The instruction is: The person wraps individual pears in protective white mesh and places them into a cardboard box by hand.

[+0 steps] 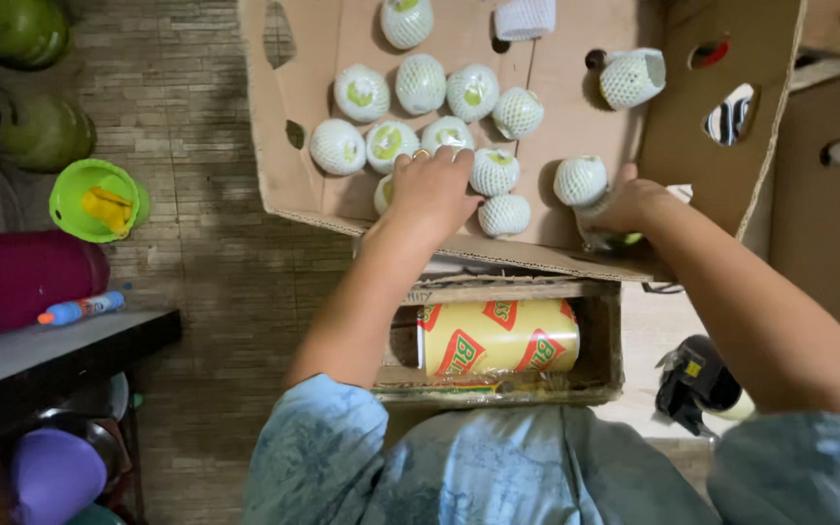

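Resting palm-down, the left hand (432, 190) lies with fingers spread loosely over a cluster of green fruits in white foam netting (388, 144), fingertips touching the nearest ones without closing on any. The right hand (631, 202) is curled around one netted fruit (580, 180) at its fingertips, with a second greenish item partly hidden under the palm; what that item is cannot be told.

Both hands work inside a shallow cardboard box (289, 185) whose brown floor carries the fruits in loose rows beyond the left hand. An empty foam sleeve (632, 78) lies well beyond the right hand. Below both wrists, a wooden crate (600, 335) supports the box and holds a yellow roll with red markings (498, 337).

Left of the left forearm runs a brick-patterned floor (196, 253), with a green funnel-shaped container (97, 199), a maroon tub (21, 277) and a dark shelf edge (70, 350) farther out
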